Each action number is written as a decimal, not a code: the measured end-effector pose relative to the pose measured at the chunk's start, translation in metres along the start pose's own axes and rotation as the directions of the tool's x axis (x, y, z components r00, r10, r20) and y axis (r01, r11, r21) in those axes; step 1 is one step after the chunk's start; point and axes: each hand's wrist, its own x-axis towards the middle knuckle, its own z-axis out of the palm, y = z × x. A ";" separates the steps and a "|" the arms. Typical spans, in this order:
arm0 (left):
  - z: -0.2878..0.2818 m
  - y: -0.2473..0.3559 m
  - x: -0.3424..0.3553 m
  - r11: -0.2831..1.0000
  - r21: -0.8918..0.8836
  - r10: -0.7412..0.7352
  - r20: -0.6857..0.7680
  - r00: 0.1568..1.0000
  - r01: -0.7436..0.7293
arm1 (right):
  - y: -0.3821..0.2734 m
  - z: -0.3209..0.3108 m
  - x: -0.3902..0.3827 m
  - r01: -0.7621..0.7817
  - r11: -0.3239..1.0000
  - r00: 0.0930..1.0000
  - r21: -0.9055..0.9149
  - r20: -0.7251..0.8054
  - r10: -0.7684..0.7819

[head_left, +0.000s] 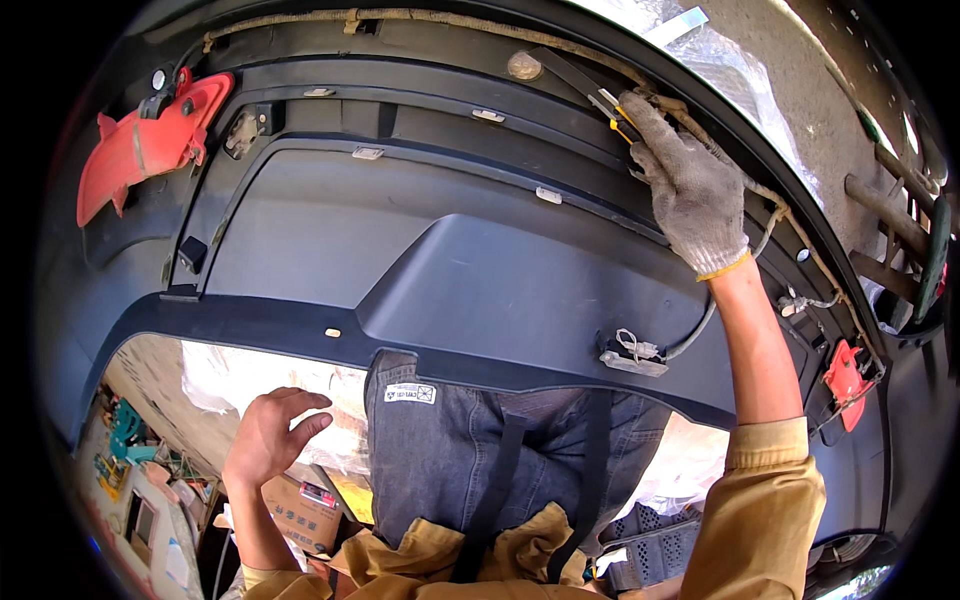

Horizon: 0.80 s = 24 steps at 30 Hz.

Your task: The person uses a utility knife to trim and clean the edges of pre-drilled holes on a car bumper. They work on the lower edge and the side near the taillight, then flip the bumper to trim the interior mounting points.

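Observation:
Inner side up, a large dark plastic car bumper stretches across in front of me. My right hand, in a grey knitted glove, is at its far right edge, closed around a slim tool with yellow and black parts. The glove hides most of this tool, so its exact kind is unclear. Beside the hand, a tape-wrapped wiring harness follows the far rim. My left hand is bare, held below the bumper's near edge with thumb and fingers apart, and holds nothing.
Red lamps sit at the bumper's left end and right end. A wired connector lies near the front edge. Metal bars stand at the far right. A cardboard box and tools are at lower left.

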 end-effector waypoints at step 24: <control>-0.160 0.195 0.237 0.659 0.663 0.739 -0.485 0.468 -0.354 | 0.006 -0.014 0.020 0.058 0.976 0.954 -0.208 0.301 0.007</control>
